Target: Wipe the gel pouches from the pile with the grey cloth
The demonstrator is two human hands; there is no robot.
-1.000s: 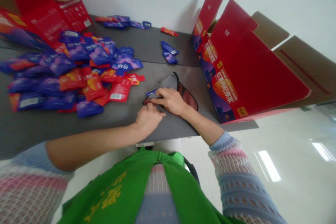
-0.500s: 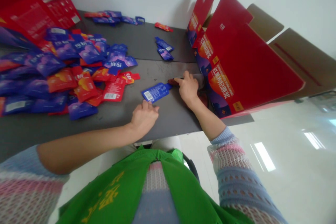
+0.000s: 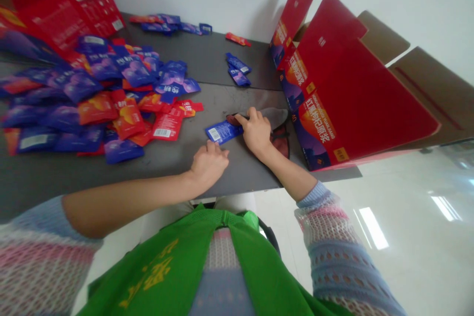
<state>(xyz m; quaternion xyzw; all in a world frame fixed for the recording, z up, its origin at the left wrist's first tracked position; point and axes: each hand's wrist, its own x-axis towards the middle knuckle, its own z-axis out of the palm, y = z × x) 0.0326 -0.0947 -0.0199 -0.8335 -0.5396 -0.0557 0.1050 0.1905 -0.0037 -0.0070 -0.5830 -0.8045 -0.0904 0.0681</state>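
A blue spouted pouch (image 3: 223, 131) lies flat on the dark grey table (image 3: 207, 66), white label up. My left hand (image 3: 209, 162) rests just below it, fingers curled, fingertips touching its lower edge. My right hand (image 3: 255, 131) is closed in a pinch on the mouth of a grey bag with dark red lining (image 3: 278, 126), right at the pouch's spout end. The bag lies between my right hand and the red carton.
A big heap of blue and red pouches (image 3: 92, 98) covers the table's left half. Two blue pouches (image 3: 238, 70) and a row of others (image 3: 170, 23) lie farther back. A tall opened red carton (image 3: 333, 94) stands at right; red flat cartons (image 3: 55, 10) lean at back left.
The blue pouch came out from under my hands and now lies on the table. My right hand swung right toward the carton with the bag, then came back left to the pouch's spout.
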